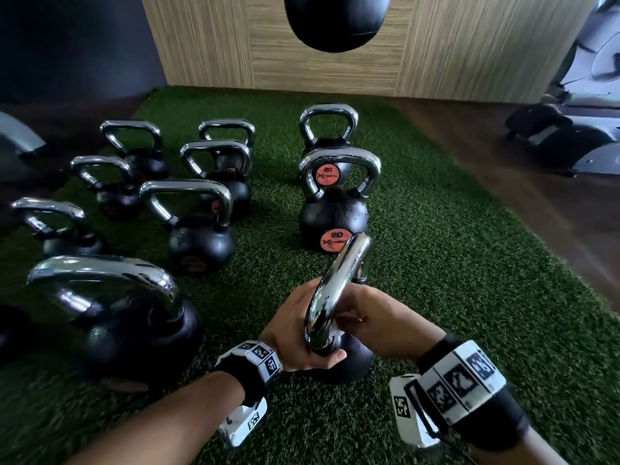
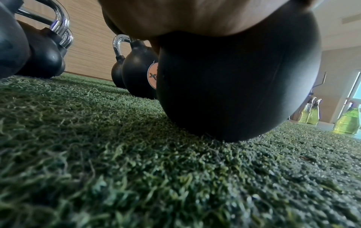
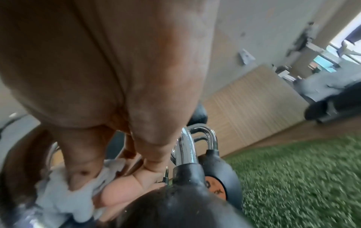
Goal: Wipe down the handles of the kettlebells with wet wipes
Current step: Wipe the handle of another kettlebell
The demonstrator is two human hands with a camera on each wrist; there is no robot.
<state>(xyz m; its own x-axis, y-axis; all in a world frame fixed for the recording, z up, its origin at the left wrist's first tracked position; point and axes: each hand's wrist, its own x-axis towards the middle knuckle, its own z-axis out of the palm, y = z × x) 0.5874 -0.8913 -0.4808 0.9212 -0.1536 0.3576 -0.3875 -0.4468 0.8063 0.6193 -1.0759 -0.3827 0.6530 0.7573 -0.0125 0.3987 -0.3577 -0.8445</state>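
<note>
The nearest kettlebell has a black body (image 1: pixel 355 364) and a chrome handle (image 1: pixel 339 286), and it stands on the green turf (image 1: pixel 453 297) in the head view. My left hand (image 1: pixel 298 330) grips the near leg of the handle from the left, thumb wrapped below it. From the right, my right hand (image 1: pixel 375 318) holds a white wet wipe (image 1: pixel 339 330) against the same leg. The right wrist view shows the crumpled wipe (image 3: pixel 64 195) pinched under my fingers against the chrome. In the left wrist view the black body (image 2: pixel 234 84) fills the frame under my palm (image 2: pixel 185 17).
Several more chrome-handled kettlebells stand to the left, the closest (image 1: pixel 134 317) beside my left arm. A 20 kg one (image 1: pixel 332 213) stands just beyond. A black punching bag (image 1: pixel 335 21) hangs ahead before a wooden wall. Spray bottles (image 2: pixel 347 120) stand off the turf; a machine base (image 1: pixel 563 135) lies far right.
</note>
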